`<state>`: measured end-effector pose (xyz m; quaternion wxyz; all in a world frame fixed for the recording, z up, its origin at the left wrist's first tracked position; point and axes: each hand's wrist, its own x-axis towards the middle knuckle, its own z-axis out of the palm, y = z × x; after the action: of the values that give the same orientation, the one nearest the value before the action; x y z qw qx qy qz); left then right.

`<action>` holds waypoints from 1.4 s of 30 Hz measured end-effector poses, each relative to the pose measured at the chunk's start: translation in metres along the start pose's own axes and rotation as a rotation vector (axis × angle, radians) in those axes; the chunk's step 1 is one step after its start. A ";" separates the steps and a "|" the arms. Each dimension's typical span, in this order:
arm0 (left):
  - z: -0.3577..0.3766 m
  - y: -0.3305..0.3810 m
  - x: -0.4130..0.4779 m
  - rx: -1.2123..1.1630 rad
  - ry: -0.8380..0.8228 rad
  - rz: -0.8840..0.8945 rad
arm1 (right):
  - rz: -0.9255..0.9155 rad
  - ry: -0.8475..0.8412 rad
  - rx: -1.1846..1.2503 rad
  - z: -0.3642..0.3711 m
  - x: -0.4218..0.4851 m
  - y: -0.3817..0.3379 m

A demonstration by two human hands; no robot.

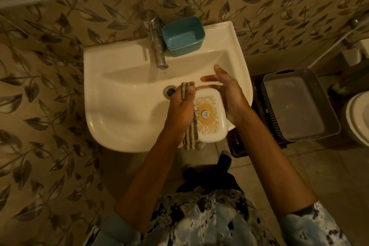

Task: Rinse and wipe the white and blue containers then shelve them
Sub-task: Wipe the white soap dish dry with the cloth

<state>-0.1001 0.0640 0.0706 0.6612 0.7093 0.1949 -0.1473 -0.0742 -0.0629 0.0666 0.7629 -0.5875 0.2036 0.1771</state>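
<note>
The white ceramic sink (119, 78) is glossy and smooth. The striped cloth (190, 140) looks rough, the blue plastic container (183, 36) matt, the metal tap (156, 46) dull.

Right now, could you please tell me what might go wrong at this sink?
The white container, propped against the right hand, fingers straight, over the sink rim, could slip to the floor as the left hand rubs it with the cloth. The blue container on the back ledge by the tap could be knocked off.
</note>
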 end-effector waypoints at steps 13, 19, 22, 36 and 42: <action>0.000 -0.009 0.011 0.469 0.120 0.480 | 0.185 -0.305 0.464 0.009 -0.013 0.037; 0.003 -0.028 -0.007 0.483 0.064 0.656 | 0.235 -0.287 0.540 0.002 -0.008 0.036; 0.007 -0.040 -0.019 0.593 -0.007 0.745 | 0.174 -0.284 0.644 0.003 -0.003 0.035; -0.009 -0.045 -0.012 0.966 -0.125 1.053 | 0.302 -0.372 0.667 0.006 -0.003 0.038; 0.003 -0.017 0.010 0.794 0.002 0.773 | 0.263 -0.381 0.670 0.007 0.000 0.036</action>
<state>-0.0988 0.0623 0.0510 0.3487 0.9241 -0.1496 0.0444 -0.0915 -0.0470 0.0386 0.9070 -0.2320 0.1784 0.3027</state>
